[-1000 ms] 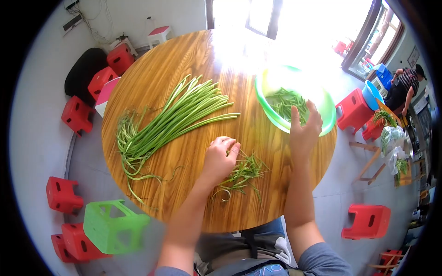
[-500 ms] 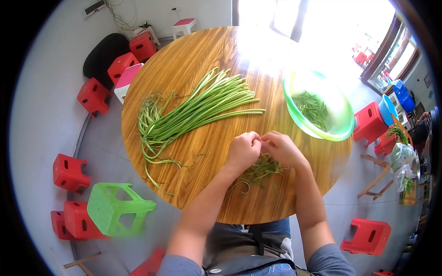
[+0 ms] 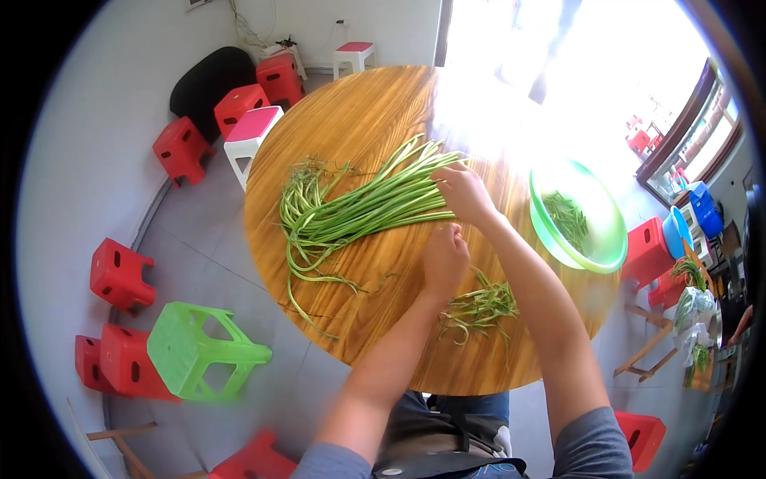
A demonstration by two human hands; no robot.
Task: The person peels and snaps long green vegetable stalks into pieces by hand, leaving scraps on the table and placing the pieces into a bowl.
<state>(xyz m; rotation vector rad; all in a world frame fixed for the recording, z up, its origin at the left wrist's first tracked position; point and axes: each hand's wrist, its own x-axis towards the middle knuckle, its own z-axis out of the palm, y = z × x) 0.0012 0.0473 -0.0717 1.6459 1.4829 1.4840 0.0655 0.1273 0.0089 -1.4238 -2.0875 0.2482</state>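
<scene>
A bundle of long green stems (image 3: 367, 206) lies on the round wooden table (image 3: 319, 128), its curled thin ends at the left. My right hand (image 3: 463, 190) is at the cut ends of the bundle, its fingers pinched on the stems. Just below it, my left hand (image 3: 447, 254) is closed above the wood; what it holds, if anything, is hidden. A small heap of green scraps (image 3: 482, 306) lies near the table's front edge, beside my right forearm. Cut green pieces (image 3: 566, 217) rest inside the green bowl (image 3: 610, 260) at the right.
A green stool (image 3: 177, 351) and several red stools stand on the floor at the left. A pink-topped white stool (image 3: 254, 124) is close to the table's left edge. At the far right are a blue basin (image 3: 677, 231) and part of another person's arm (image 3: 742, 326).
Both hands were together above the scraps half a second ago. My right hand has moved up and left to the bundle, while my left hand has stayed lower, now apart from it.
</scene>
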